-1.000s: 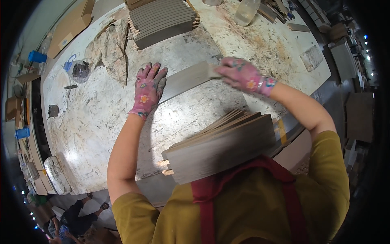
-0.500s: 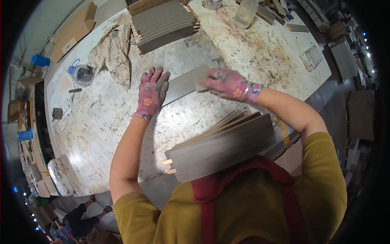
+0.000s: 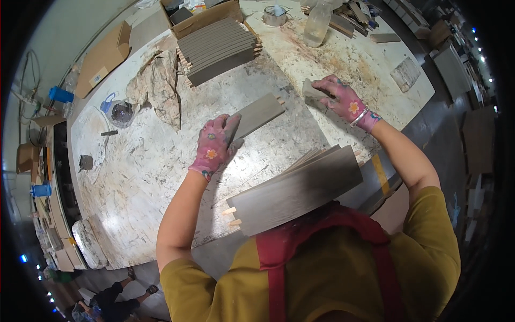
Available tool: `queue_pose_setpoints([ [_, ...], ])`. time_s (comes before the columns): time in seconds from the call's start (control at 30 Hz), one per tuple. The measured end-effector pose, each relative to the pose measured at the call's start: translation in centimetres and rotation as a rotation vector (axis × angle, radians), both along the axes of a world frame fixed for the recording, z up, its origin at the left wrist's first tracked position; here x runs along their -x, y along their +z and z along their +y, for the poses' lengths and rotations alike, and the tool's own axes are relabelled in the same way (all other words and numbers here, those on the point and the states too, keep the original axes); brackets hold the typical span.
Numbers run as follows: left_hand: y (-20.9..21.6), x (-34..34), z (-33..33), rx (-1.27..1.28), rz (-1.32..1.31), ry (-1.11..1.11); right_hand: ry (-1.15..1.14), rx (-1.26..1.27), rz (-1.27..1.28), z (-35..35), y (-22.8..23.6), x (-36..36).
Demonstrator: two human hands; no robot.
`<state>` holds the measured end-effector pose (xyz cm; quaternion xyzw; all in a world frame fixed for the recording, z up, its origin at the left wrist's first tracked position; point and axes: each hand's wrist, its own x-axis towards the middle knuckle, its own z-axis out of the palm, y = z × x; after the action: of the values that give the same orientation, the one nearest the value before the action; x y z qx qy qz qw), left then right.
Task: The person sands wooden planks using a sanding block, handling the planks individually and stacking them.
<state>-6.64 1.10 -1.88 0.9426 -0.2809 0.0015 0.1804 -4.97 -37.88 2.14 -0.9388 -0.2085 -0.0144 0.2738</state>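
Beyond the leaning board stack (image 3: 295, 188), the left gloved hand (image 3: 213, 146) pinches a dowelled grey board (image 3: 261, 115); the right gloved hand (image 3: 343, 99) curls round a pale pad (image 3: 310, 90). A loosened left pinch could let the board slip, chipping its dowels (image 3: 279, 100).

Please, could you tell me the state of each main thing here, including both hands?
Left hand: gloved, holding the grey board near its left end
Right hand: gloved, holding a small pad, away from the board
Grey board: lying on the table
Near boards: fanned unevenly
Far boards: neatly lined up
Cardboard box behind them: open, things inside
Cloth: crumpled
Table: stained, scratched
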Motion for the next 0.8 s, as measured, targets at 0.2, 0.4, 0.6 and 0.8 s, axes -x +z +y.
queue_pose_setpoints([
  [0.2,0.8,-0.2,1.5,1.294,1.575,-0.147,0.031,-0.292,-0.04,3.7,3.5,-1.3],
  [0.4,2.3,2.1,-0.3,1.917,1.971,-0.042,0.253,-0.383,-0.048,9.9,7.6,-2.0],
  [0.6,4.4,1.7,0.8,2.119,1.745,0.098,0.255,-0.479,-0.091,11.6,9.1,-2.2],
  [0.8,2.2,1.3,1.9,1.466,1.335,0.276,0.253,-0.444,-0.008,11.2,8.3,-1.9],
])
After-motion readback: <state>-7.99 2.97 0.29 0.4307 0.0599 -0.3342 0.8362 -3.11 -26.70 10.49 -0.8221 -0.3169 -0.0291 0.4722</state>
